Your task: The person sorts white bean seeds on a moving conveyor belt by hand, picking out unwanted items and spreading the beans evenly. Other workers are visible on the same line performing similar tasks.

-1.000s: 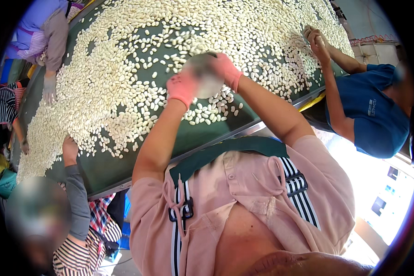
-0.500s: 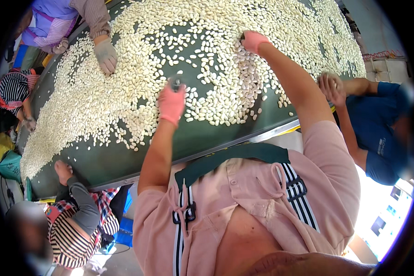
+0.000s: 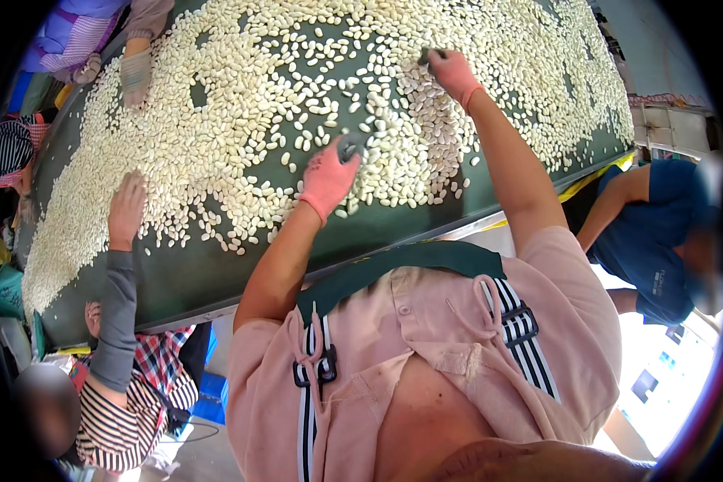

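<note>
1 pink-gloved left hand [image 3: 332, 173] is hanging over the dark green tabletop [image 3: 189, 281], its blurred fingers bending beside loose white beans [image 3: 398, 165]; whether they are gripping any, I cannot tell. Farther off, the pink-gloved right hand [image 3: 451, 72] is hanging over more, its fingers curving inward, their hold hidden.

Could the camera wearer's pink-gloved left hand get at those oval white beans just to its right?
Most likely yes: the pink-gloved left hand is right beside the oval white beans, with nothing visible between; the pink-gloved right hand is farther across the dark green table.
</note>
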`<action>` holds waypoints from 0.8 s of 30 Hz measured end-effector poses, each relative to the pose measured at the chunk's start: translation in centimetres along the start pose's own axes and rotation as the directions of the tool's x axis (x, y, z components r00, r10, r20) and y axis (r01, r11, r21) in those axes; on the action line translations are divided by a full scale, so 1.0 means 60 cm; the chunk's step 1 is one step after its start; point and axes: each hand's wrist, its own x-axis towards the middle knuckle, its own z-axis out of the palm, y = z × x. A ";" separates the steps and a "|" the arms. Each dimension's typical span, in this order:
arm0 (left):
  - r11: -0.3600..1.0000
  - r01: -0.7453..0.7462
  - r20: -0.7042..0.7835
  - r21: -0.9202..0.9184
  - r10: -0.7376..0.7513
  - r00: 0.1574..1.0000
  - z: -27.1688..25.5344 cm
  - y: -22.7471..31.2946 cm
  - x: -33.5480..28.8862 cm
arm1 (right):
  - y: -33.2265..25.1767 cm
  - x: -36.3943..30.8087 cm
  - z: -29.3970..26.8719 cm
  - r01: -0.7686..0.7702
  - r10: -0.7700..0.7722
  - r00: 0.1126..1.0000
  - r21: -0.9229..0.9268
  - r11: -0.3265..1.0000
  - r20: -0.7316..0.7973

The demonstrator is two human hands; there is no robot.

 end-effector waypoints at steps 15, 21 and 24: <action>0.963 -0.012 -0.300 -0.270 -0.073 0.951 -0.106 -0.109 -0.007 | -0.082 -0.052 0.049 0.071 -0.016 0.997 -0.824 0.563 0.075; 0.972 0.194 -0.529 -0.134 -0.236 0.815 -0.234 -0.180 0.103 | -0.005 -0.074 0.052 -0.073 -0.036 0.986 -0.617 0.783 -0.162; 0.908 0.385 -0.450 -0.166 -0.417 0.790 -0.279 -0.326 0.202 | 0.006 -0.076 0.060 -0.060 0.091 0.987 0.225 0.972 -0.133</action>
